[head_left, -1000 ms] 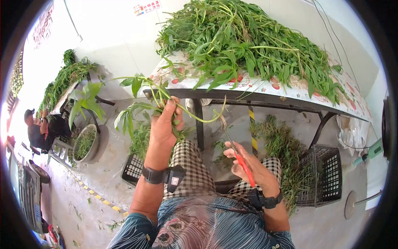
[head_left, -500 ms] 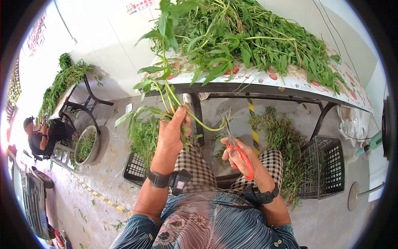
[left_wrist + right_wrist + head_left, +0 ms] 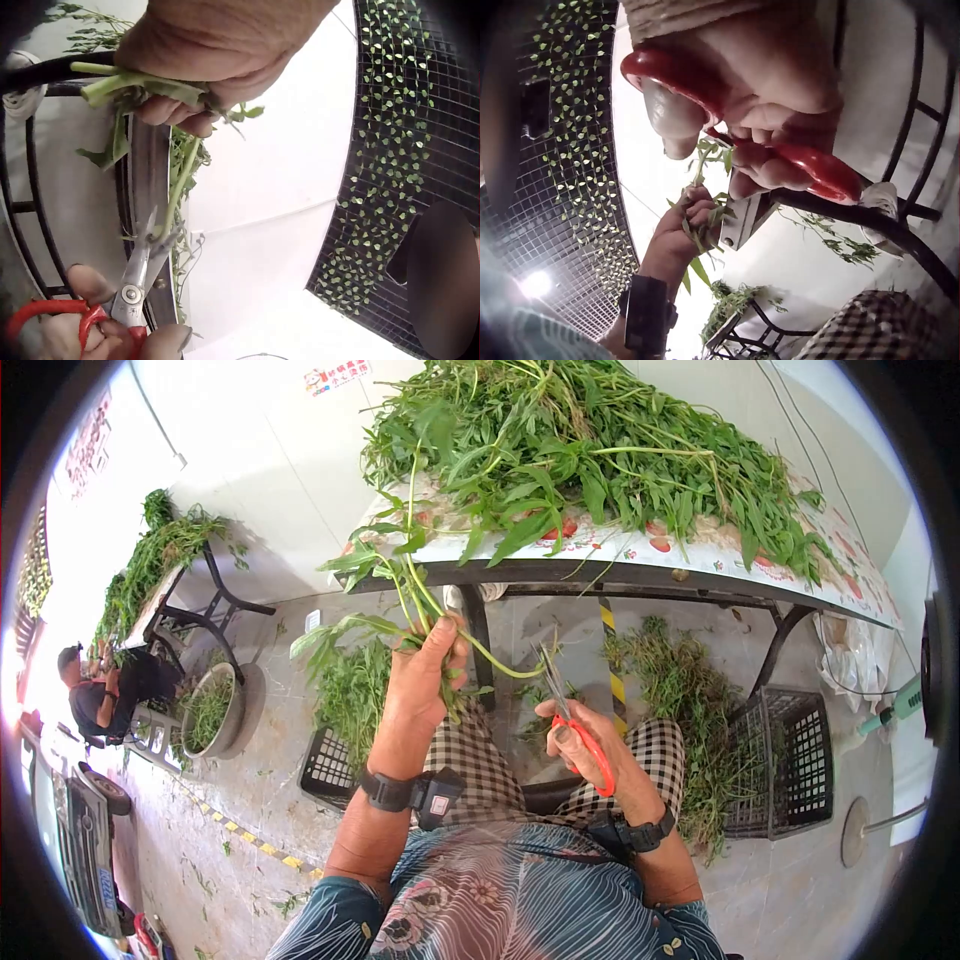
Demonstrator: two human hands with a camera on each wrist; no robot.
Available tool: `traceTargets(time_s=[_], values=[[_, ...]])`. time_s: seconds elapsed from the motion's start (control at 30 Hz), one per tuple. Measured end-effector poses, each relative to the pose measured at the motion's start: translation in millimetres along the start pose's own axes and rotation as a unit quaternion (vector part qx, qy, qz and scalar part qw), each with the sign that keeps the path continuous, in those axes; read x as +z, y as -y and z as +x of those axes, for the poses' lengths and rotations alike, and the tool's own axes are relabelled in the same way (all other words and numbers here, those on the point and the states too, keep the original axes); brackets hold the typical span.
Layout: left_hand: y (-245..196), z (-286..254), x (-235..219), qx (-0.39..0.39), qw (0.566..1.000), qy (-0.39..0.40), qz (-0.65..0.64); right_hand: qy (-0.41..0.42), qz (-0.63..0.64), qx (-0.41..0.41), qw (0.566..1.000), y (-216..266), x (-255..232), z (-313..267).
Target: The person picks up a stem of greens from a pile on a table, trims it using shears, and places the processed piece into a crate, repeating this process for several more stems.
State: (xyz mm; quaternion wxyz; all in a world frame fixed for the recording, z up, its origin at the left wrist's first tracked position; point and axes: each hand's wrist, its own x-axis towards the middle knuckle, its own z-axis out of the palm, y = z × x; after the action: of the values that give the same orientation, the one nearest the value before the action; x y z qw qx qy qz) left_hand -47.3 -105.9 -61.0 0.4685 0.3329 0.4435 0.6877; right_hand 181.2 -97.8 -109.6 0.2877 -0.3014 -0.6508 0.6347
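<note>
My left hand [image 3: 428,675] grips several leafy green stems [image 3: 415,595] in front of the table, tops pointing up toward the pile. One stem curves out of the fist to the right, its end at the scissor blades. The right hand [image 3: 600,745] holds red-handled scissors [image 3: 592,758] below that end, blades pointing up. In the left wrist view the scissors [image 3: 132,294] have their blades parted, with the curved stem [image 3: 180,184] ending between them. My right thumb passes through one red handle loop [image 3: 825,171] side in the right wrist view, with fingers around the other.
A big heap of greens [image 3: 600,470] covers the table [image 3: 690,568] ahead. On the floor lie cut plants [image 3: 690,720] beside a black crate [image 3: 790,770]; another crate [image 3: 328,765] stands left. Farther left, a person [image 3: 95,690] sits near a round tub [image 3: 215,710] and second table.
The left hand has turned the stems from pointing left to pointing up. The scissors have parted their blades and moved to the curved stem's end; in the last half second little has shifted.
</note>
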Motion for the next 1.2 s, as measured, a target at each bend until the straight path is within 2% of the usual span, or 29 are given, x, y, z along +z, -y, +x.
traceTargets(time_s=[0.2,0.3,0.43,0.63,0.7,0.77,0.83,0.93,1.07,1.2], values=[[0.5,0.6,1.9,-0.006,1.0,0.003,-0.004,-0.014,0.003,-0.014,1.0,-1.2,0.5,-0.4],[-0.8,1.1,2.0,-0.009,1.0,0.004,-0.009,-0.014,0.001,0.006,1.0,-6.7,-1.3,1.1],[-3.7,11.0,-4.5,-0.031,0.996,-0.008,-0.078,-0.028,0.005,0.0,1.0,-8.4,-1.2,0.9],[-2.5,30.0,-16.2,-0.045,0.994,-0.01,-0.096,-0.039,-0.022,0.002,0.999,-9.4,-1.5,-0.7],[-1.7,30.8,-14.9,-0.044,0.994,-0.002,-0.096,-0.05,-0.064,-0.055,0.995,-18.0,-0.5,2.8],[-1.4,28.7,-12.9,-0.042,0.994,0.015,-0.095,-0.043,-0.072,-0.064,0.994,-20.7,-0.2,3.1],[-0.7,25.9,-9.6,-0.053,0.995,0.007,-0.087,-0.015,-0.048,-0.03,0.998,-18.1,-2.1,2.7],[1.9,26.1,-11.0,-0.053,0.995,0.013,-0.078,0.017,-0.047,-0.104,0.993,-33.9,-3.3,7.4],[0.8,23.8,-11.0,-0.047,0.997,0.023,-0.065,0.025,-0.006,-0.061,0.998,-36.3,-6.1,6.1],[1.9,22.4,-11.2,-0.03,0.998,0.04,-0.047,-0.005,-0.022,-0.044,0.999,-33.8,-8.5,6.6]])
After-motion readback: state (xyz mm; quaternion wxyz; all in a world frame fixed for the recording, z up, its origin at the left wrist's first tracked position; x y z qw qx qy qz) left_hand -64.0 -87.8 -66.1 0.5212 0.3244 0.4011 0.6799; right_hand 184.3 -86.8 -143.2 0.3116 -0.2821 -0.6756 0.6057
